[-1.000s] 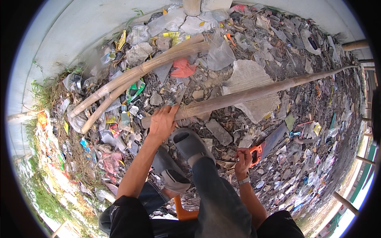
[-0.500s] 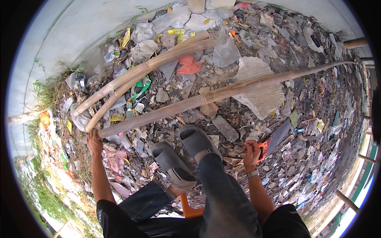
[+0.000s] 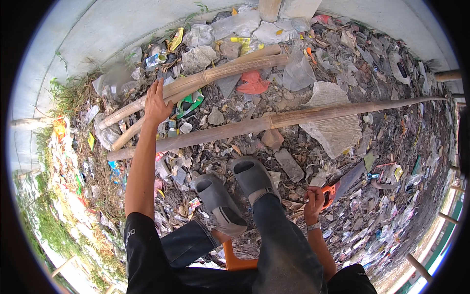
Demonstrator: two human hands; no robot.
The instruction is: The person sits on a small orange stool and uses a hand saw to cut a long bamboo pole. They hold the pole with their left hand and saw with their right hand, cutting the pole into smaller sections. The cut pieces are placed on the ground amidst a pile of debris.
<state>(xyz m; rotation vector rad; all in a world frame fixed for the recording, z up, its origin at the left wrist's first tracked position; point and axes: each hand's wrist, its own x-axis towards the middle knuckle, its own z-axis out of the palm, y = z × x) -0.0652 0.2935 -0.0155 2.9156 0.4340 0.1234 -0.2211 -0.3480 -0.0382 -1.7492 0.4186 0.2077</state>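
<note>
My left hand reaches over two bamboo poles lying close together at the upper left. Its fingers are stretched out over them, thumb apart, not wrapped round either; whether it presses on them I cannot tell. Nearer to me a longer bamboo pole slants across the ground, its thin end far to the right. My right hand is held low with fingers curled and pressed together; a small pale thing may be between them. Right beside it lies a hand saw with an orange handle and a dark blade.
My feet in grey clogs stand below the long pole. A broken concrete slab lies under that pole. Litter and rubble cover the ground. A pale wall curves behind, and an orange seat shows beneath me.
My left hand has left the near end of the long pole and moved up and right onto the paired poles, its fingers now straight. The right hand stays beside the saw. The view has shifted slightly.
</note>
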